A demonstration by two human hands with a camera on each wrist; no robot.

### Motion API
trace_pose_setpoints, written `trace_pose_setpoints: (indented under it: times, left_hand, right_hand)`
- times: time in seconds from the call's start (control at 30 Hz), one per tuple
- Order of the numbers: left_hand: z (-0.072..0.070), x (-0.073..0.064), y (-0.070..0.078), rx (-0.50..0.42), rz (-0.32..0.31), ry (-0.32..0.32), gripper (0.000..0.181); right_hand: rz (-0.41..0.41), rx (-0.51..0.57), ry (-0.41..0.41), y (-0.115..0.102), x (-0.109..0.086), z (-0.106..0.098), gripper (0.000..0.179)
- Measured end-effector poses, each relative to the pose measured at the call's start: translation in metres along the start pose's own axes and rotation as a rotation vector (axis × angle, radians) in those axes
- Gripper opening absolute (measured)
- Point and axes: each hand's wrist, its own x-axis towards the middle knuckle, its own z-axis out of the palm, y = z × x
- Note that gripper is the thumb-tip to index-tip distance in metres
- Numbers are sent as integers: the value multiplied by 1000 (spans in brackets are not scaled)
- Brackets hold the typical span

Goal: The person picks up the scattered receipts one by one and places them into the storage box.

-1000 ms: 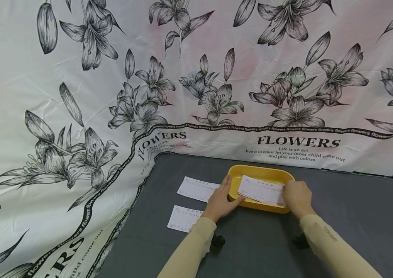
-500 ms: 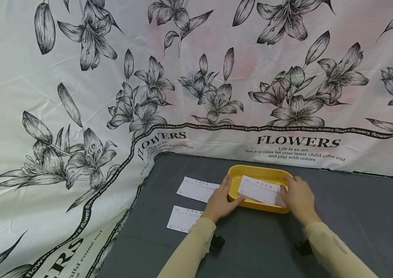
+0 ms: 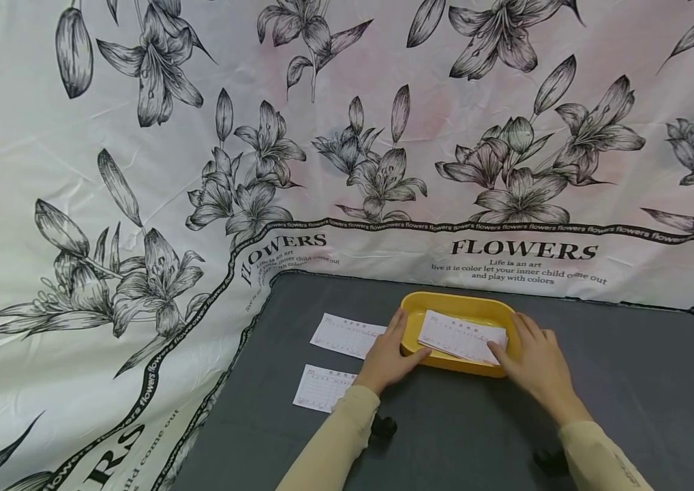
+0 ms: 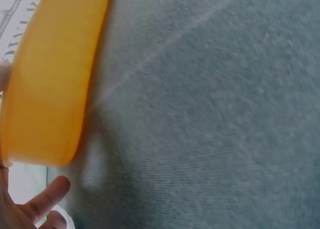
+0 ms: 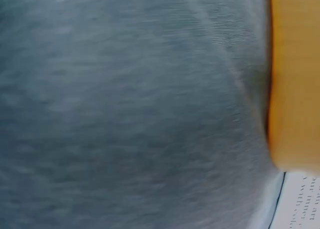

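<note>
A shallow yellow tray point(image 3: 482, 308) lies on the dark table, with a small stack of printed paper slips point(image 3: 461, 335) inside it. At the tray's left end rests my left hand point(image 3: 386, 354), its fingers along the side and its thumb spread toward the front rim. In the left wrist view, extended fingers point(image 4: 49, 195) show beyond the end of the tray. My right hand point(image 3: 537, 360) is at the tray's right end, fingers extended along the rim and thumb close to the slips' right edge. The right wrist view shows the tray's outer wall point(image 5: 296, 79) but no fingers.
To the left lie two more printed slips, an upper one point(image 3: 345, 334) and a lower one point(image 3: 322, 387), each partly covered by the left arm or hand. Behind the table point(image 3: 445, 436) hangs a white flower-printed cloth point(image 3: 384, 259).
My right hand has let go of the slips' right edge, its fingers straightening as it shifts outward to the tray's right rim. The left hand stays where it was.
</note>
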Motion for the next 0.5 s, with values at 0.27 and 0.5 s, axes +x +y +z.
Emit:
trace_pose_setpoints:
  times: [0.27, 0.5]
  left_hand:
    - [-4, 0, 3, 36, -43, -44, 97]
    - [-10, 2, 6, 18, -44, -45, 89]
  right_hand:
    - [60, -73, -111, 5, -22, 7, 99]
    - [86, -72, -143, 4, -28, 14, 100]
